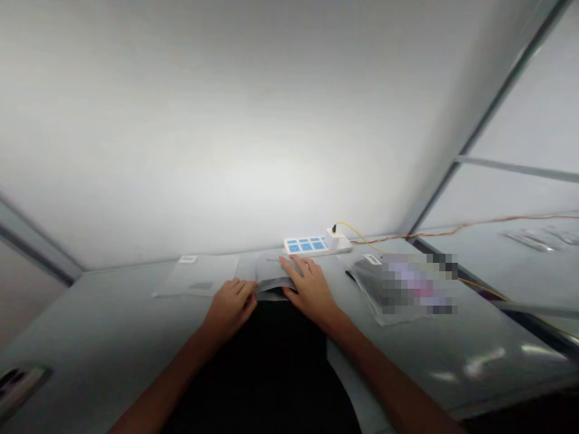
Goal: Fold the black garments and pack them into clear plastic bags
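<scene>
We press right hand (310,286) flat, fingers spread, on grey pouch (274,283) before power strip (316,245); left hand (230,304) pinches pouch edge. Risk, we judge: slick pouch slides, crumples.

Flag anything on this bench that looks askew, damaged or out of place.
Nothing stands out. Left hand and right hand rest on a grey bag; flat bags lie left, a power strip sits behind, undamaged.
</scene>
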### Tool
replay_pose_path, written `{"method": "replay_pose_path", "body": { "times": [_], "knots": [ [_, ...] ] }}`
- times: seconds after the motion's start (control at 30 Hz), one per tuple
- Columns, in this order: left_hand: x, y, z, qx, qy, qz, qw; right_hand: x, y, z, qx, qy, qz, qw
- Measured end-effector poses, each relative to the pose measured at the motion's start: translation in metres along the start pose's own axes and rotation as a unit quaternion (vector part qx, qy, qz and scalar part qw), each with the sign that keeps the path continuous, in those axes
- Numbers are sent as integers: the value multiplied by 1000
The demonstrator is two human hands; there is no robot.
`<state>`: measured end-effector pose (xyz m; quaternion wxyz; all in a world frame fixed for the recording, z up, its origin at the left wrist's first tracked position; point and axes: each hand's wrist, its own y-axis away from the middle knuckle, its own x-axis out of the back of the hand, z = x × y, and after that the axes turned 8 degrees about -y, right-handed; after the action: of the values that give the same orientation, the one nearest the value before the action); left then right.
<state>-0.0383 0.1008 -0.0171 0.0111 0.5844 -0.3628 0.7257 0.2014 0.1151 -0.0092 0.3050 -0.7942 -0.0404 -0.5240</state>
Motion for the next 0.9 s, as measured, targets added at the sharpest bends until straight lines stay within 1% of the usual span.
{"method": "replay_pose_path", "body": {
  "times": [0.07, 0.1, 0.13, 0.2, 0.23, 0.27, 0.4, 0.5, 0.57, 0.67, 0.77, 0.9],
  "knots": [
    [2, 0, 1, 4, -21, 19, 1000, 0, 5, 3, 57, -1, -25, 998],
    [2, -1, 1, -10, -29, 17, 999, 0, 7, 4, 80, -3, -36, 996],
    [1, -2, 2, -35, -35, 7, 999, -1, 10, 5, 98, -7, -46, 994],
    [-4, -3, 0, -98, -45, -30, 994, -2, 13, 5, 114, -14, -64, 991],
    [-7, -4, -1, -121, -48, -51, 990, -2, 15, 4, 115, -15, -73, 991],
    [-10, -4, -2, -130, -52, -68, 988, -2, 16, 4, 111, -16, -80, 990],
    [-16, -3, -7, -108, -70, -111, 985, 0, 19, 2, 75, -27, -96, 992],
    [-14, -2, -7, -96, -72, -120, 986, 4, 15, 2, 52, -51, -109, 991],
    [-14, 0, -8, -74, -69, -107, 989, 9, 10, 3, 31, -60, -122, 990],
    [-17, 2, -11, -22, -62, -70, 995, 16, 0, -2, 2, -47, -134, 990],
    [-22, 4, -17, 16, -40, -32, 999, 19, -6, -22, -12, -10, -136, 991],
    [-26, 6, -26, 28, 2, 12, 1000, 11, -8, -51, -68, 84, -115, 988]
  ]
}}
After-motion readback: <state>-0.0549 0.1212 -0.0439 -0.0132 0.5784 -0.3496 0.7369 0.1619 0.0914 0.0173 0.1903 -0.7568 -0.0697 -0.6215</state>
